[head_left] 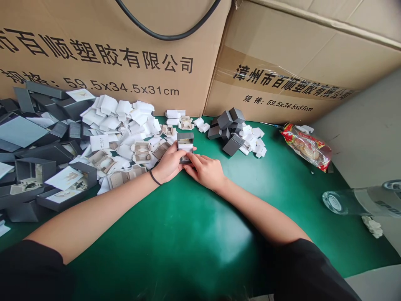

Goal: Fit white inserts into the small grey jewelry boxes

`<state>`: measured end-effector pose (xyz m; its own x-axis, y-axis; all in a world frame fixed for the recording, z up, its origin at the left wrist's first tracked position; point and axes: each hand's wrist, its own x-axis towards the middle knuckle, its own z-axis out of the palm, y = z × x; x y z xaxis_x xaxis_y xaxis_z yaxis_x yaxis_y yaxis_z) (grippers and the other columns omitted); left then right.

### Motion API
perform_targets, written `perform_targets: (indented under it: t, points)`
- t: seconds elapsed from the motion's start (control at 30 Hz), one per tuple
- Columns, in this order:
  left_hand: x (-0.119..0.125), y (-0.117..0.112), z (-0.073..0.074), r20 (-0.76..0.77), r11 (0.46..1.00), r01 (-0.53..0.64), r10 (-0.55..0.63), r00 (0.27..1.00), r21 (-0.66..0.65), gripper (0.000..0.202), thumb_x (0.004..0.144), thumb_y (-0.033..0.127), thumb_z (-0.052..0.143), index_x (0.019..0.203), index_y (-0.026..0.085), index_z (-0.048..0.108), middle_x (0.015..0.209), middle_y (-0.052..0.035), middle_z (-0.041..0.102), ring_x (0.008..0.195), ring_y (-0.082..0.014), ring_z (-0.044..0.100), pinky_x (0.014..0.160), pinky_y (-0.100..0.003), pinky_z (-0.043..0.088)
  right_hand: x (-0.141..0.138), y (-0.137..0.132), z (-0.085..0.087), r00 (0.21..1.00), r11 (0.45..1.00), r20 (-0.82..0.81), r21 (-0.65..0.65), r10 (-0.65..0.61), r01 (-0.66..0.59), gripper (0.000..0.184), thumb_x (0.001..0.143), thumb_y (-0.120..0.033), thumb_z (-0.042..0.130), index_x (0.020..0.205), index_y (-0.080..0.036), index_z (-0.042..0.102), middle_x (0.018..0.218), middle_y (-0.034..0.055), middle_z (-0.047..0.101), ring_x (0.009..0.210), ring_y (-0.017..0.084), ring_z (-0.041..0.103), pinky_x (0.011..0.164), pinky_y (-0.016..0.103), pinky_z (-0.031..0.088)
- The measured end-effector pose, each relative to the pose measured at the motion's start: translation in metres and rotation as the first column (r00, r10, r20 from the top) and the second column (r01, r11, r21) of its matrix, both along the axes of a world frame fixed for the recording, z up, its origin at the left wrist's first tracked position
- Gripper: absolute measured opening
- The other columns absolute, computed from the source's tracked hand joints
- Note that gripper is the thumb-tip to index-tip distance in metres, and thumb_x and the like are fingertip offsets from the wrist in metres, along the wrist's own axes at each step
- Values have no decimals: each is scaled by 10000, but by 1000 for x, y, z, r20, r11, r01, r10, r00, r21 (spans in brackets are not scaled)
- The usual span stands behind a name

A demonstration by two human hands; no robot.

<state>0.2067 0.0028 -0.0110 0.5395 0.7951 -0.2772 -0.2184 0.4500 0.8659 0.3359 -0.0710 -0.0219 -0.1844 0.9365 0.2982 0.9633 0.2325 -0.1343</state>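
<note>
A small grey box (185, 142) with its lid up stands on the green table (175, 225), white lining showing inside. My left hand (170, 162) grips its left side, fingers curled around it. My right hand (205, 169) pinches the box's front right edge with thumb and fingers together. A black band circles my left wrist. A heap of white and beige inserts (125, 129) lies just left of the box.
Larger grey boxes and lids (37, 167) pile up at the left. A cluster of small closed grey boxes (228, 129) sits at the back right. Two big cardboard cartons (125, 54) wall off the rear. A snack packet (308, 146) and a lying clear bottle (354, 201) are on the right.
</note>
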Motion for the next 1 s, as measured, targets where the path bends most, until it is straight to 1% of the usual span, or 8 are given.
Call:
perform_targets:
  t: [0.1,0.23,0.4,0.53,0.6,0.7,0.8,1.0]
  points:
    - [0,0,0,-3,1000,2,-2,1000,-2,327,711,154,578,1031,215,543,1040,-46,674,880,-190,629,627,-272,489,-1,0,1,999,999,-34,-44,-26,24,451,954,-462,335,1239,-172,529,1048,63,703,869,155,635,562,266,330]
    - [1,-2,3,-9,1000,-5,5,1000,-5,314,713,149,587,1015,216,537,1036,-41,677,833,-171,632,628,-268,489,-1,0,-1,997,997,-63,-63,-39,35,440,942,-453,366,1250,-177,518,1036,57,708,895,158,646,566,255,344]
    - [2,-4,8,-34,999,-34,33,999,-4,289,721,129,554,996,214,530,1037,-40,663,853,-165,617,603,-244,486,0,0,-1,993,999,-111,-43,-29,25,434,940,-435,362,1259,-179,507,936,34,721,817,150,645,544,258,324]
    - [2,-7,9,-68,998,-36,39,997,45,284,728,144,545,998,226,519,1075,-41,638,916,-178,589,581,-232,474,1,-1,2,990,1000,-143,-23,-6,3,437,945,-381,354,1326,-194,458,867,25,714,769,136,627,564,243,327]
    - [3,-7,7,-70,998,-19,23,997,63,289,723,164,562,1003,225,520,1071,-44,631,931,-185,580,603,-243,480,2,-1,3,989,999,-146,-34,-7,2,454,949,-411,351,1346,-214,447,868,22,711,761,134,622,567,236,324]
    - [3,-6,3,-75,997,-3,9,997,79,311,714,180,577,1019,215,525,1047,-51,629,938,-187,573,650,-261,493,2,0,3,988,997,-144,-66,-48,38,538,934,-521,353,1377,-223,420,845,26,705,724,137,616,557,232,313]
    - [3,-4,0,-86,996,8,0,996,93,338,702,169,570,1035,210,530,1028,-47,626,923,-177,565,653,-249,484,1,1,3,988,993,-127,-92,-86,74,617,904,-601,363,1387,-220,408,821,37,701,685,142,610,542,235,293]
    - [3,-5,3,-98,995,18,-8,995,102,362,710,157,548,1067,215,530,1047,-41,606,873,-153,551,599,-210,440,-1,1,5,987,990,-118,-106,-107,94,649,898,-625,351,1392,-205,383,790,43,696,665,152,616,525,244,259]
